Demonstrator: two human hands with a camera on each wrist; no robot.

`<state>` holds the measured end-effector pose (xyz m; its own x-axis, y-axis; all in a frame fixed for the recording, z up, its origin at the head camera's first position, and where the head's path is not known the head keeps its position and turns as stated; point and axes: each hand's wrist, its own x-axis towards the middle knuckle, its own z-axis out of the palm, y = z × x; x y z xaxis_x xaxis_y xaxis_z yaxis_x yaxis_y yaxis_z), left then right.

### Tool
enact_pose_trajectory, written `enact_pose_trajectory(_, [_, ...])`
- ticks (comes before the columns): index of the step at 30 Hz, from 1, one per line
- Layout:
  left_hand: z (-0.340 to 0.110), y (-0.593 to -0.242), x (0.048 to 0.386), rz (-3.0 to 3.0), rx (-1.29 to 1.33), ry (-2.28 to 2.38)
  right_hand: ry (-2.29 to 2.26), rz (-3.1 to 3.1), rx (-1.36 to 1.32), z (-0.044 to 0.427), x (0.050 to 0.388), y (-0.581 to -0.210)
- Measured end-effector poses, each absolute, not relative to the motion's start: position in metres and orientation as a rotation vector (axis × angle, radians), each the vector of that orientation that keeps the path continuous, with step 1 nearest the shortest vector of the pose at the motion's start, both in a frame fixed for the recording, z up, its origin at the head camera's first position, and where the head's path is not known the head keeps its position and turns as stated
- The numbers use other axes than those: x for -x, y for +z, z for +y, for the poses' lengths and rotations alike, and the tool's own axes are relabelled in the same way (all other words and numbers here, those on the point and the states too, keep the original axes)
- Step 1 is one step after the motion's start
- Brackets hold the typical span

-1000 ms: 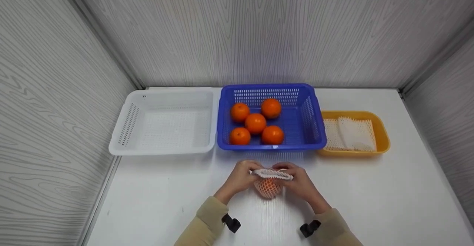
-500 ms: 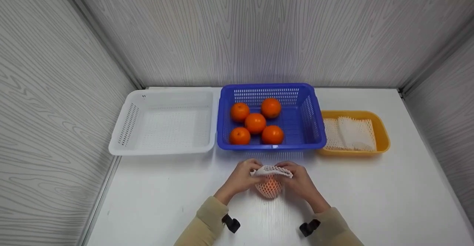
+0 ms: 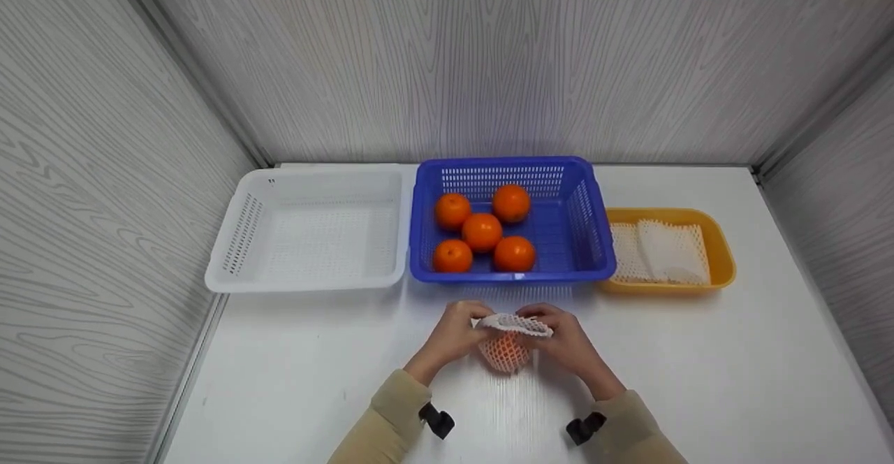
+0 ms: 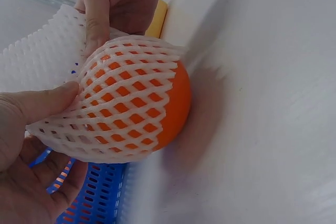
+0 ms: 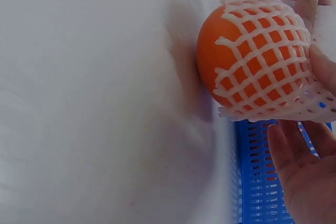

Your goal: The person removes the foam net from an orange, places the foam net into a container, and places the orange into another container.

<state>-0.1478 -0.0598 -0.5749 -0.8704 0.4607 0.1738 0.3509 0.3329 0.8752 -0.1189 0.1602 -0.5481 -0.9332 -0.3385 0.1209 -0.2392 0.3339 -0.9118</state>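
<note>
In the head view, an orange in a white foam net sleeve is held over the near middle of the table. My left hand pinches the sleeve's upper edge on the left, and my right hand pinches it on the right. The left wrist view shows the net sleeve stretched around most of the orange, whose bottom is bare. The thumbs press on the outside of the net. From the right wrist, the same bare end of the orange sticks out of the mesh.
A blue basket behind my hands holds several bare oranges. To its left stands a white basket. At its right, a yellow tray contains folded white foam nets. Grey wood-grain panels close the back and sides.
Both hands stay in nearly the same place. The sleeve's upper rim shifts and tilts slightly between the fingers, and the orange in it moves a little.
</note>
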Motion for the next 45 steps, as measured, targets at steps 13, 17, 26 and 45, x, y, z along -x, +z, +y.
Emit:
enact_pose_trajectory(13, [-0.060, -0.573, 0.145, 2.434, -0.678, 1.532, -1.708, 2.608, 0.485, 0.156, 0.116, -0.546])
enact_pose_trajectory(17, [-0.059, -0.574, 0.144, 2.436, -0.618, 1.466, -1.682, 2.613, 0.351, 0.154, 0.115, -0.541])
enact_pose_trajectory(26, [-0.060, -0.572, 0.144, 2.479, -0.660, 1.475, -1.706, 2.460, 0.422, 0.158, 0.118, -0.545])
enact_pose_trajectory(45, [-0.057, -0.577, 0.134, 2.437, -0.600, 1.279, -1.804, 2.468, 0.235, 0.162, 0.127, -0.581])
